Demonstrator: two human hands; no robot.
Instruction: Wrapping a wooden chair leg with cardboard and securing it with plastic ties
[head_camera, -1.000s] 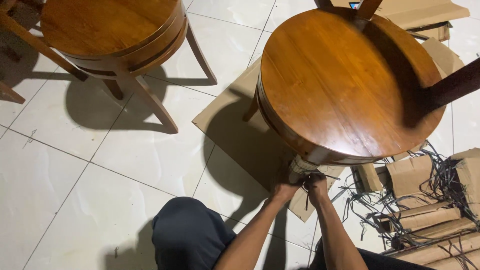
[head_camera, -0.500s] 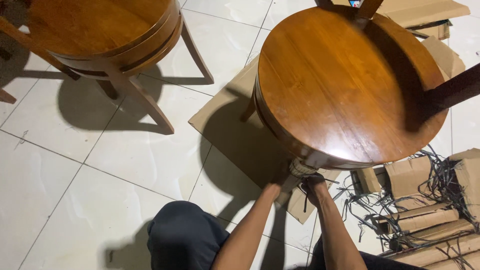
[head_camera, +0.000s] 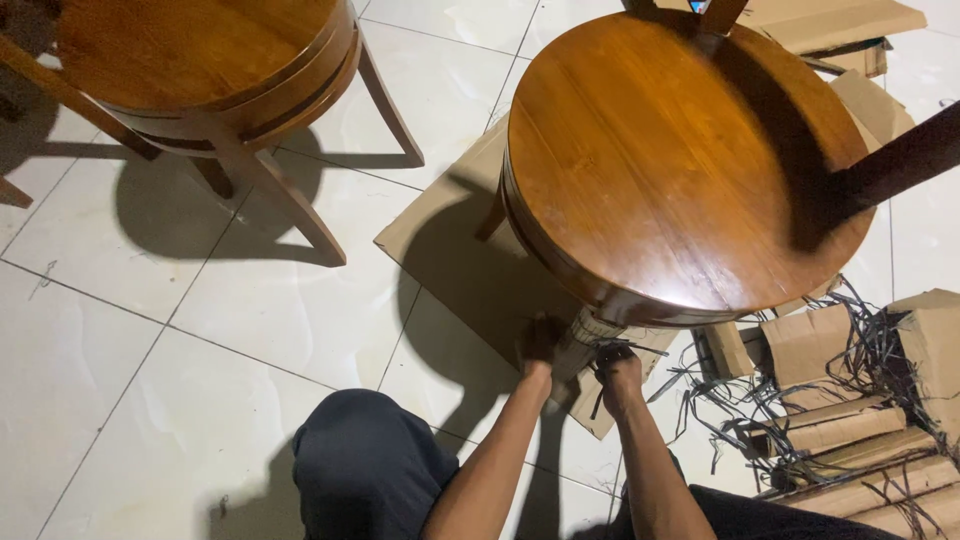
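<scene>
Floor: pale glazed tiles (head_camera: 150, 400) with dark grout lines, lit from above so the furniture throws hard shadows.
Work item: round wooden table (head_camera: 680, 160), glossy amber-brown top with visible board seams and a grooved rim band; it stands on a flattened cardboard sheet (head_camera: 450, 250) near the frame centre.
Wrapped leg: the near table leg (head_camera: 582, 340), directly under the rim, is covered in pale corrugated paper bound with turns of dark strap.
Strap: a thin dark strap end (head_camera: 598, 395) hangs down beside the leg, at the right hand.
Left hand: left hand (head_camera: 538, 345) reaches forward on an extended forearm and is pressed against the left side of the wrapped leg, fingers curled on the wrapping.
Right hand: right hand (head_camera: 618, 370) is closed, pinching the strap just right of the leg.
Body: a knee in dark trousers (head_camera: 370, 465) sits below the forearms.
Right side: cardboard rolls and boxes (head_camera: 860, 430) lie tangled with loose dark strapping.
Upper left: second wooden table (head_camera: 200, 60) of the same finish, legs splayed on bare tile, well apart from the first.
</scene>
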